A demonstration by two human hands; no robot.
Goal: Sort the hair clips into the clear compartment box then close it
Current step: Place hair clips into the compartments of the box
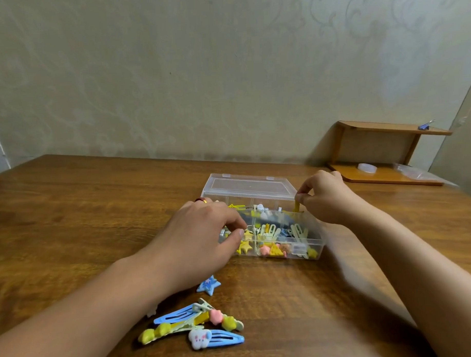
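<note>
The clear compartment box (315,246) stands open on the wooden table, its lid (249,187) laid back behind it. Its compartments hold several yellow, pink and white hair clips. My right hand (327,197) pinches a yellow clip (297,206) upright over the back right compartment. My left hand (204,233) reaches into the front left compartment, thumb and fingers closing near a yellow star clip (244,247); whether they grip anything I cannot tell. A loose pile of clips (196,325) and a blue star clip (209,284) lie on the table near me.
A small wooden shelf (388,153) sits at the back right against the wall, with a white round item (367,168) and a plastic bag (415,172) on its lower board and a blue clip (424,126) on top. Bare table (83,210) spreads to the left.
</note>
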